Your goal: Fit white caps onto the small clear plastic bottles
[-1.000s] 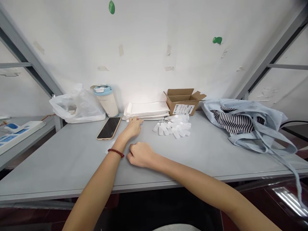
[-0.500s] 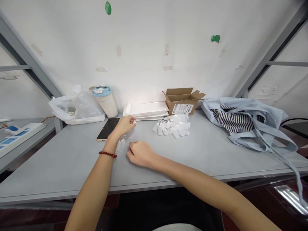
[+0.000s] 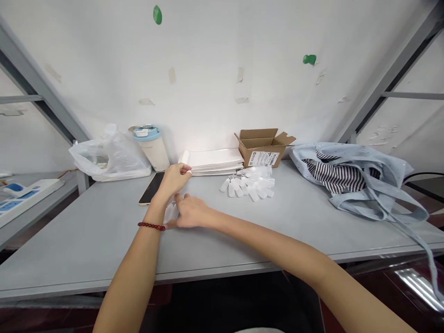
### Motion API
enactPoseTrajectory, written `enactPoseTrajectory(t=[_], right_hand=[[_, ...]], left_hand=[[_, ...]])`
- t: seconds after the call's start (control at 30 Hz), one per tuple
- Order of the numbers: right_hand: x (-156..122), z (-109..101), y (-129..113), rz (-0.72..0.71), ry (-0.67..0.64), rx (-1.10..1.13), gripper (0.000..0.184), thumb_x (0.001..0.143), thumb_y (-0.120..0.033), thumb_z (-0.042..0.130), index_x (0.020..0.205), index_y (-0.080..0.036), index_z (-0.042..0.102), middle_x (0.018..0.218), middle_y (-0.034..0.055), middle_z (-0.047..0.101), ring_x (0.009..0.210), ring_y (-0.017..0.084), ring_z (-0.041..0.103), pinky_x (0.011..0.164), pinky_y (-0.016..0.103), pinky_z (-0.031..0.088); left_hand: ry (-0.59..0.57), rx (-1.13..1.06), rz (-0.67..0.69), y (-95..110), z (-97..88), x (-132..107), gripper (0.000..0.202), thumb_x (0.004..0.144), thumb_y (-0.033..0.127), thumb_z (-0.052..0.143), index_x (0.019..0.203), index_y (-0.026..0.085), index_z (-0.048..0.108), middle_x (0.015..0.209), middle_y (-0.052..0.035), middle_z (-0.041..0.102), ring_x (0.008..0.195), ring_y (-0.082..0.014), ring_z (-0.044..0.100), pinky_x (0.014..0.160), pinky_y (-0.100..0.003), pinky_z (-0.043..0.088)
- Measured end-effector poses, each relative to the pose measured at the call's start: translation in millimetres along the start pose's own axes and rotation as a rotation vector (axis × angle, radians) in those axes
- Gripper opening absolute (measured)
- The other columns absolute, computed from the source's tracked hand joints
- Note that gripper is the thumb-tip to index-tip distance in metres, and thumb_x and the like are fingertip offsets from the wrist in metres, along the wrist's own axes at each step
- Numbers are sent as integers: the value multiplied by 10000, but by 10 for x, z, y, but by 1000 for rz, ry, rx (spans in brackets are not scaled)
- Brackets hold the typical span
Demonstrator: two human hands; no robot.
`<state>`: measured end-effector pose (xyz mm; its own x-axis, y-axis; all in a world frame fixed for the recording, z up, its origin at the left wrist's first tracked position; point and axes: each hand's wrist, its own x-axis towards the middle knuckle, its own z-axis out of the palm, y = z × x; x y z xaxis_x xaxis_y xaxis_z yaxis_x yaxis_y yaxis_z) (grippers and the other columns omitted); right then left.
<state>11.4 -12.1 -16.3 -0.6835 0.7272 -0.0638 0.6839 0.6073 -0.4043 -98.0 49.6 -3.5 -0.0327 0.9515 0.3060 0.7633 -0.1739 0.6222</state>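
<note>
- My left hand [image 3: 174, 181]: thumb and fingertips pinched on a small white piece [image 3: 189, 172], presumably for fine control.
- My right hand [image 3: 192, 212]: thumb and forefinger spread around a translucent piece [image 3: 170, 213] on the table [image 3: 97, 240], maybe to steady it; can't tell if gripping.
- Translucent tags [image 3: 252, 190] fanned right, apart from both hands, likely for easy reach.

phone [image 3: 151, 190] half lost behind the left hand [image 3: 173, 181] | clear plastic pieces [image 3: 170, 212] partly blocked by left wrist [image 3: 157, 212] and right hand [image 3: 192, 212], can't count 'em | white bit [image 3: 190, 172] at the left fingers [image 3: 185, 168] way too tiny to ID | box label [image 3: 261, 159] just unreadable mush | power strip [image 3: 33, 196] chopped off by left edge
</note>
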Motion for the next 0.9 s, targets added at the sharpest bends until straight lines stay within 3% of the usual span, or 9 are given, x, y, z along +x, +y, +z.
enactPoseTrajectory(t=[0.2, 0.3, 0.4, 0.53, 0.67, 0.8, 0.9], right_hand=[[-78, 35, 68, -11, 37, -52, 480, 727, -425, 547, 1077, -98, 512, 993, 181, 595, 829, 285, 613, 606, 340, 465], [-187, -18, 167, -26, 46, -55, 458, 700, -344, 563, 1087, -105, 511, 977, 160, 578, 756, 258, 603, 568, 324, 446], [-331, -94, 362, -40, 148, 10, 491, 692, -302, 597, 1135, -116, 493, 1024, 138, 546, 734, 220, 582, 609, 327, 451], [-501, -184, 740, -136, 358, 193, 480, 719, -220, 615, 1174, -155, 476, 1111, 109, 515, 814, 172, 553, 740, 332, 460], [-603, -213, 1044, -112, 524, 526, 435, 685, -199, 643, 1102, -221, 520, 1114, 64, 549, 879, 167, 543, 677, 287, 479], [-651, -195, 1127, -14, 600, 795, 375, 669, -247, 669, 1022, -219, 546, 1050, 42, 576, 797, 141, 552, 664, 288, 481], [-671, -205, 1095, 13, 586, 945, 307, 695, -292, 653, 968, -201, 547, 958, 39, 597, 708, 129, 568, 614, 284, 465]], left_hand=[[-21, -36, -10, 56, -11, -43, 296, 702, 263, 534, 925, 117, 663, 908, -85, 702, 870, -207, 636, 834, -307, 483], [-40, -86, -21, 100, -22, -74, 286, 701, 279, 548, 912, 120, 658, 900, -88, 700, 867, -214, 630, 831, -324, 478], [-90, -222, -51, 170, -47, -112, 285, 688, 300, 576, 905, 133, 654, 886, -81, 699, 829, -210, 624, 798, -335, 483], [-122, -441, -133, 319, -109, -181, 281, 680, 271, 589, 919, 134, 637, 876, -72, 692, 749, -173, 613, 754, -328, 493], [-189, -595, -210, 432, -128, -232, 247, 663, 247, 642, 879, 129, 628, 888, -74, 688, 700, -135, 588, 795, -331, 483], [-374, -756, -183, 447, -48, -244, 240, 639, 239, 695, 838, 119, 635, 882, -82, 682, 702, -124, 579, 825, -347, 470], [-468, -795, -175, 436, 41, -247, 235, 645, 244, 705, 835, 118, 649, 863, -76, 675, 718, -131, 585, 830, -362, 465]])
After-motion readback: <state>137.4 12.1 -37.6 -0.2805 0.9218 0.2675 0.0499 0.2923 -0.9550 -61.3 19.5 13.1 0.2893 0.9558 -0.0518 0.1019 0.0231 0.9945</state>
